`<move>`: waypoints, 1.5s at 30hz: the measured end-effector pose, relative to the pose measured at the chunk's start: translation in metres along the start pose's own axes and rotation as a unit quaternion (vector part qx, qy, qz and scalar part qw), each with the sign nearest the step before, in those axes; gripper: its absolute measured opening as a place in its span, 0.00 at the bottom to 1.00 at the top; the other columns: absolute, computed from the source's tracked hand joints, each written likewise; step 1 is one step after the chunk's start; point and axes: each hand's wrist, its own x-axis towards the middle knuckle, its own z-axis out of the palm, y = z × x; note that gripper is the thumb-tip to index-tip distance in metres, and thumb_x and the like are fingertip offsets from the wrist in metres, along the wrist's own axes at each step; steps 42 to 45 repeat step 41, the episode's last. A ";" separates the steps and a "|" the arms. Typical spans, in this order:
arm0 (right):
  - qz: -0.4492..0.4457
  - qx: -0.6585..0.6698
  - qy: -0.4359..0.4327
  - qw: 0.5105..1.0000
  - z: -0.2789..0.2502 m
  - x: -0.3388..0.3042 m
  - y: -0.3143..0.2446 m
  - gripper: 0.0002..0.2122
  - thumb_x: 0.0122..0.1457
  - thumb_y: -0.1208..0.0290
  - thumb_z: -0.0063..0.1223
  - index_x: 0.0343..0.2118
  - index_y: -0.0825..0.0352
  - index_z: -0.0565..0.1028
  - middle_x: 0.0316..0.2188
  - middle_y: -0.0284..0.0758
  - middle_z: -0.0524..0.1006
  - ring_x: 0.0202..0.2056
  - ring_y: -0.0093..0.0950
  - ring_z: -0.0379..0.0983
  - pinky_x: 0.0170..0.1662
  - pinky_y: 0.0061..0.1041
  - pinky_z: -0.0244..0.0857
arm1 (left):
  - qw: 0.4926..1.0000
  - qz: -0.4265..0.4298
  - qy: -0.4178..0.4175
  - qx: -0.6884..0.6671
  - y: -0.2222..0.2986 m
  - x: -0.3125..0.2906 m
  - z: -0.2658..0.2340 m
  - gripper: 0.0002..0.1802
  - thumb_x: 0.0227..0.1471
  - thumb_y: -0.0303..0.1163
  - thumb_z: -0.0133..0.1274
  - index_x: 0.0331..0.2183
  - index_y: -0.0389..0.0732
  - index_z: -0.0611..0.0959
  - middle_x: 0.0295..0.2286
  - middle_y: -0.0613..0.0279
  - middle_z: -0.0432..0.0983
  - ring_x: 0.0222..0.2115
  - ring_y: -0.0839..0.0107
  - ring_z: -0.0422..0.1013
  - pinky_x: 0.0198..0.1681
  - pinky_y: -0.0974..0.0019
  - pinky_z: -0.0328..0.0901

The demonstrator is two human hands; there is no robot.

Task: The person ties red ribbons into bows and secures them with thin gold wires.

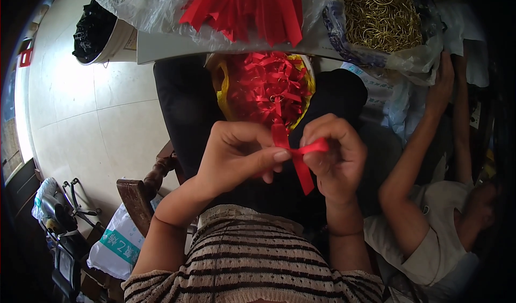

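Observation:
A red ribbon (302, 175) is stretched between my two hands, partly looped, with one tail hanging down. Thumb and fingers of my left hand (231, 151) pinch it near its crossing point. My right hand (337, 153) is closed on the looped part at the other side; its fingertips are slightly blurred. The ribbon's upper part runs up toward a small gold ring. Just beyond my hands, between my knees, stands a container lined with a yellow bag (221, 96). Inside it lies a heap of red ribbon bows (269, 80), some with gold rings.
Long red ribbon strips (252, 12) lie in clear plastic on the white table (156, 46). Right of them is an open bag of gold rings (382, 18). A co-worker's arm (411, 168) reaches up at right. A black-lined bucket (110, 39) and wooden chair arm (137, 201) are at left.

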 end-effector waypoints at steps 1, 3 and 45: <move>0.017 0.024 0.014 0.999 0.002 0.001 -0.001 0.09 0.49 0.74 0.61 0.27 0.70 0.71 0.27 0.34 0.72 0.29 0.19 0.67 0.32 0.17 0.61 | 1.000 -0.005 -0.017 -0.003 -0.001 0.000 0.000 0.05 0.47 0.24 0.58 0.23 0.34 0.80 0.18 0.64 0.75 0.17 0.82 0.70 0.19 0.82 0.62; 0.027 0.013 0.009 1.000 -0.001 -0.001 -0.001 0.09 0.49 0.75 0.61 0.26 0.70 0.71 0.26 0.33 0.72 0.28 0.18 0.67 0.31 0.16 0.61 | 0.999 -0.011 -0.035 -0.006 -0.001 0.002 0.000 0.06 0.47 0.24 0.57 0.22 0.34 0.80 0.18 0.63 0.75 0.17 0.82 0.70 0.19 0.82 0.63; 0.117 0.134 -0.147 0.973 -0.003 -0.004 0.004 0.11 0.60 0.70 0.46 0.37 0.74 0.71 0.32 0.38 0.72 0.29 0.26 0.75 0.33 0.21 0.71 | 0.993 0.043 -0.085 -0.065 -0.010 0.003 -0.008 0.07 0.45 0.21 0.58 0.30 0.32 0.80 0.19 0.62 0.76 0.17 0.81 0.70 0.20 0.81 0.64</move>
